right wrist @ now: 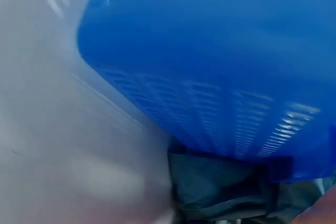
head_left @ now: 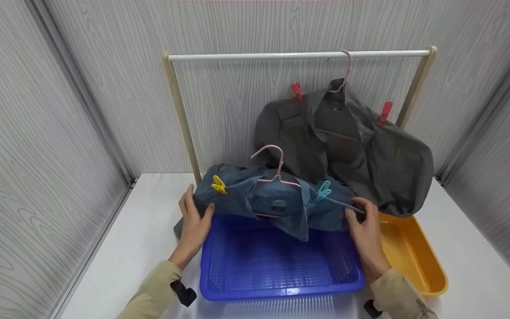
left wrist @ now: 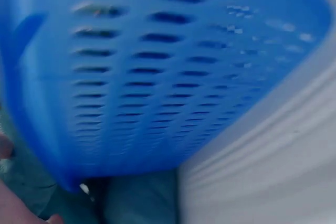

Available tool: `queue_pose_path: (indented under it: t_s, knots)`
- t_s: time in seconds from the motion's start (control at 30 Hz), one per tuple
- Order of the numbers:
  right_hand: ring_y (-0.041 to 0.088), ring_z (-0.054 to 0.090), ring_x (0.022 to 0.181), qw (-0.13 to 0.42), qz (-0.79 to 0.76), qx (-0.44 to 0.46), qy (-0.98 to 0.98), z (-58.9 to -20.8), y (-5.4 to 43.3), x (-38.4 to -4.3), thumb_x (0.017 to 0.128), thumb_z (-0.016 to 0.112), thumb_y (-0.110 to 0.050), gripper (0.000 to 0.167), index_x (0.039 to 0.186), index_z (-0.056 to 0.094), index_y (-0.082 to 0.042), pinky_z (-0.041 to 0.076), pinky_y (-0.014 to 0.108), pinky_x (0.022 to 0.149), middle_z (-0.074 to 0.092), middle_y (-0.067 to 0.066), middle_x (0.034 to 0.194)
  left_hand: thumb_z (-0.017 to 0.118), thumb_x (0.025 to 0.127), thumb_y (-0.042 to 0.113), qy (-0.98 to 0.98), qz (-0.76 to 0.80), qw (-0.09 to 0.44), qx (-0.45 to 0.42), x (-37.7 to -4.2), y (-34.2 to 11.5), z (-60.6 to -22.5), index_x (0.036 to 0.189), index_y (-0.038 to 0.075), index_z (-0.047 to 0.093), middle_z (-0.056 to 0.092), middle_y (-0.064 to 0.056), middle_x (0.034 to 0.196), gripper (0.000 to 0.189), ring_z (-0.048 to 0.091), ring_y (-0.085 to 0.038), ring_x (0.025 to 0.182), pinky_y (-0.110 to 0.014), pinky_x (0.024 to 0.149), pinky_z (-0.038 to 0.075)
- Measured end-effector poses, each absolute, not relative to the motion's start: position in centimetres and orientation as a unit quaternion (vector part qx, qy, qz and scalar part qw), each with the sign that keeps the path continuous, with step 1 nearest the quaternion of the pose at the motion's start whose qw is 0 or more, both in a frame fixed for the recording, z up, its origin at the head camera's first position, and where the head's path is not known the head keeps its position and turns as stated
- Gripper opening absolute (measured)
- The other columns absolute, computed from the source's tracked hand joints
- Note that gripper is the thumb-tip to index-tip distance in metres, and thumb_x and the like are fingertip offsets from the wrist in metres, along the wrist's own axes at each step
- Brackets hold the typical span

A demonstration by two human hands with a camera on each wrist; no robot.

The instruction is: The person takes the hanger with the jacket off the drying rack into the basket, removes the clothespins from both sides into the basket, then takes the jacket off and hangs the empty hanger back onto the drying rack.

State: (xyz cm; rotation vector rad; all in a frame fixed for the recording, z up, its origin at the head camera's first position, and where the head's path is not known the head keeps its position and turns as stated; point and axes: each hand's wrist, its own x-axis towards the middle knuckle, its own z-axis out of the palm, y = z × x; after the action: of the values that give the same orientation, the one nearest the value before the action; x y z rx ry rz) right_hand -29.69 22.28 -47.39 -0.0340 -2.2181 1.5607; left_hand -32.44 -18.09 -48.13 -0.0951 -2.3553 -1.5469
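In the head view, a dark blue shirt [head_left: 237, 199] lies bunched over the far part of the blue basket [head_left: 281, 290], with a pink hanger [head_left: 279, 166] in its neck. A yellow clothespin [head_left: 219, 185] clips one shoulder and a light blue clothespin [head_left: 323, 191] the other. My left hand [head_left: 195, 228] grips the shirt's left side, thumb in front. On the right side, my right hand [head_left: 368, 230] pinches the cloth near the hanger's end. Both wrist views show mostly the basket's slotted wall [left wrist: 142, 77], with shirt cloth [right wrist: 215, 182] below it.
A white rail [head_left: 255, 56] on wooden posts spans the back. From it hangs a dark grey shirt [head_left: 379, 164] on a pink hanger, clipped with two red clothespins [head_left: 385, 113]. A yellow tray [head_left: 430, 261] stands right of the basket on the white table [head_left: 117, 248]. Patterned walls enclose the table.
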Motion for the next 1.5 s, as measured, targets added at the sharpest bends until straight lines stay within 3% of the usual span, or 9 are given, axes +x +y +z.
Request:
queue_pose_path:
  t_s: [0.17, 0.37, 0.6, 0.77, 0.9, 1.0, 1.13, 1.3, 1.5]
  knots:
    - [0.023, 0.036, 0.12, 0.208, 0.607, -0.035, -0.766, -47.5, 21.7, -29.2, 0.102, 0.051, -0.016, 0.038, 0.136, 0.045, -0.001, 0.028, 0.034, 0.099, 0.037, 0.016, 0.136, 0.06, 0.098, 0.029, -0.818, -0.542, 0.19, -0.026, -32.5, -17.2, -49.2, 0.157, 0.024, -0.006, -0.005, -0.007, 0.157, 0.089, 0.013, -0.034, 0.145, -0.053, 0.113, 0.023]
    - [0.024, 0.032, 0.131, 0.226, 0.626, -0.028, -0.746, -47.7, 20.8, -28.6, 0.102, 0.045, -0.015, 0.04, 0.139, 0.036, -0.002, 0.025, 0.037, 0.109, 0.034, 0.01, 0.143, 0.059, 0.098, 0.024, -0.827, -0.513, 0.226, -0.025, -33.8, -17.2, -49.7, 0.157, 0.024, -0.009, -0.003, -0.008, 0.157, 0.089, 0.02, -0.033, 0.143, -0.049, 0.112, 0.026]
    - [0.017, 0.037, 0.122, 0.249, 0.61, -0.037, -0.751, -48.1, 20.8, -28.8, 0.104, 0.045, -0.021, 0.034, 0.133, 0.047, -0.005, 0.03, 0.036, 0.103, 0.039, 0.005, 0.137, 0.048, 0.102, 0.021, -0.826, -0.507, 0.244, -0.039, -34.1, -17.2, -49.5, 0.157, 0.02, 0.005, 0.013, -0.009, 0.151, 0.07, 0.034, -0.031, 0.134, -0.05, 0.107, 0.033]
    - [0.015, 0.039, 0.118, 0.268, 0.608, -0.041, -0.746, -48.1, 20.9, -28.9, 0.104, 0.047, -0.024, 0.033, 0.131, 0.051, -0.006, 0.031, 0.034, 0.1, 0.041, 0.003, 0.132, 0.039, 0.106, 0.033, -0.821, -0.49, 0.292, -0.025, -34.0, -17.1, -49.3, 0.152, 0.014, 0.022, 0.029, -0.016, 0.14, 0.053, 0.042, -0.031, 0.123, -0.049, 0.101, 0.036]
    - [0.012, 0.04, 0.114, 0.295, 0.605, -0.043, -0.738, -48.2, 20.9, -28.9, 0.104, 0.049, -0.025, 0.031, 0.128, 0.054, -0.006, 0.031, 0.031, 0.098, 0.043, 0.003, 0.127, 0.035, 0.107, 0.036, -0.825, -0.46, 0.329, 0.0, -33.7, -17.1, -49.4, 0.136, 0.007, 0.041, 0.046, -0.016, 0.126, 0.042, 0.049, -0.03, 0.11, -0.048, 0.09, 0.041]
    - [0.012, 0.04, 0.109, 0.317, 0.604, -0.05, -0.73, -47.8, 20.6, -28.5, 0.104, 0.049, -0.023, 0.029, 0.123, 0.058, -0.004, 0.031, 0.03, 0.096, 0.045, 0.005, 0.121, 0.035, 0.108, 0.032, -0.829, -0.439, 0.347, 0.002, -33.3, -17.2, -49.6, 0.114, 0.007, 0.052, 0.054, -0.01, 0.1, 0.031, 0.052, -0.024, 0.087, -0.041, 0.072, 0.042]
    - [0.015, 0.041, 0.102, 0.339, 0.6, -0.062, -0.722, -46.3, 19.8, -27.4, 0.103, 0.05, -0.018, 0.026, 0.117, 0.061, 0.002, 0.031, 0.028, 0.092, 0.046, 0.007, 0.112, 0.04, 0.107, 0.028, -0.834, -0.406, 0.374, -0.007, -32.9, -17.1, -49.6, 0.084, 0.012, 0.049, 0.037, 0.001, 0.068, 0.03, 0.037, -0.017, 0.057, -0.034, 0.052, 0.027]
    - [0.017, 0.041, 0.097, 0.357, 0.592, -0.061, -0.72, -46.4, 19.9, -27.6, 0.103, 0.052, -0.017, 0.024, 0.113, 0.061, 0.003, 0.032, 0.026, 0.088, 0.046, 0.006, 0.105, 0.048, 0.104, 0.028, -0.836, -0.381, 0.396, -0.009, -32.7, -17.1, -49.5, 0.07, 0.016, 0.046, 0.035, 0.006, 0.058, 0.036, 0.032, -0.014, 0.048, -0.032, 0.047, 0.022]
    - [0.013, 0.041, 0.098, 0.35, 0.586, -0.065, -0.728, -48.7, 21.1, -29.3, 0.102, 0.057, -0.023, 0.024, 0.108, 0.061, 0.0, 0.032, 0.028, 0.09, 0.046, 0.003, 0.105, 0.054, 0.1, 0.026, -0.844, -0.387, 0.372, 0.007, -32.5, -17.1, -49.5, 0.062, 0.018, 0.047, 0.04, 0.005, 0.056, 0.039, 0.037, -0.015, 0.048, -0.033, 0.048, 0.024]
